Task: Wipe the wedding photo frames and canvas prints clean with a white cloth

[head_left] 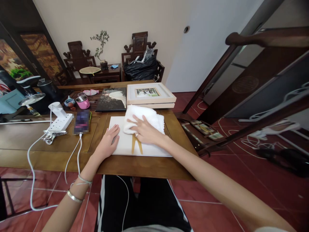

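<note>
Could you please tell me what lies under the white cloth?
A white panel lies under the white cloth, with two golden strips showing; anything further beneath the cloth and right hand is covered.

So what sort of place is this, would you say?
Most likely a room in a home, perhaps a sitting or tea room. It shows carved wooden chairs, a potted plant between them, and a pink mug on the long wooden table.

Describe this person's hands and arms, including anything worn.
The left hand is ungloved, with thin pale cords and a broader silvery bangle on the left forearm. The right hand wears a ring; the right forearm is bare below a pale sleeve.
</note>
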### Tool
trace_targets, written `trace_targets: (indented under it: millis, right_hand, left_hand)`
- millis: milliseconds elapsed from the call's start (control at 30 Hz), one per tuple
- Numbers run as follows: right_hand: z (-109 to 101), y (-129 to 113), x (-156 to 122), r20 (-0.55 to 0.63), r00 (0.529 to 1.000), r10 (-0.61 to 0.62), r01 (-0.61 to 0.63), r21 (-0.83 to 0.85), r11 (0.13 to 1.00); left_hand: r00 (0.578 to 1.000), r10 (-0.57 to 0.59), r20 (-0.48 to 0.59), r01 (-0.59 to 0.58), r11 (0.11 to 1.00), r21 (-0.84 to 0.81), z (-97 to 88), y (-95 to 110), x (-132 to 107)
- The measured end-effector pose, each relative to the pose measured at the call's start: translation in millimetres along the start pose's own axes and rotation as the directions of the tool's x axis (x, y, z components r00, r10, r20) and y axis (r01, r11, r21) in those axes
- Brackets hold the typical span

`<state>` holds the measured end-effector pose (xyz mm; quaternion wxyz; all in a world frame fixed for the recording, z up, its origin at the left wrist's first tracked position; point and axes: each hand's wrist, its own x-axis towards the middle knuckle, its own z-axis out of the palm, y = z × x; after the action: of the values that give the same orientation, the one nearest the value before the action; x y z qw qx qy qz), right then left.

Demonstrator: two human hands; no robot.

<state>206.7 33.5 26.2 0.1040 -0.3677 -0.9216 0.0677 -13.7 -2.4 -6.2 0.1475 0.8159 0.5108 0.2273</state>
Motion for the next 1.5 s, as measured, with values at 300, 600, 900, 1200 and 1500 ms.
trace_targets:
  millis: [300, 600, 900, 1200, 1500]
  right_hand:
    - [-2.5, -77.0, -84.0, 0.107, 0.979, -0.173, 0.164, 0.094, 0.982]
    - [-8.4, -19.4, -27.1, 0.081, 0.99, -0.113, 0.108, 0.059, 0.992]
    - [1.2, -15.0, -0.6, 0.051, 0.998, -0.026, 0.029, -0.07, 0.997]
    - [-4.8, -88.3, -77.3, 0.168, 0.973, -0.161, 0.149, 0.083, 0.985]
    - [-4.9, -39.4, -32.7, 0.099, 0.993, -0.067, 0.068, -0.006, 0.998]
  left_hand:
    - [1.0, 0.008, -0.002, -0.008, 1.0, 0.028, 1.4, 0.2, 0.2]
    - [1.0, -0.002, 0.002, 0.002, 1.0, 0.022, 0.9, 0.5, 0.3]
    - [1.0, 0.004, -0.007, -0.004, 1.0, 0.002, 1.1, -0.5, 0.4]
    - [1.0, 0.005, -0.005, -0.005, 1.0, 0.026, 0.3, 1.3, 0.0]
    - [1.0, 0.008, -0.005, -0.008, 1.0, 0.008, 1.4, 0.7, 0.1]
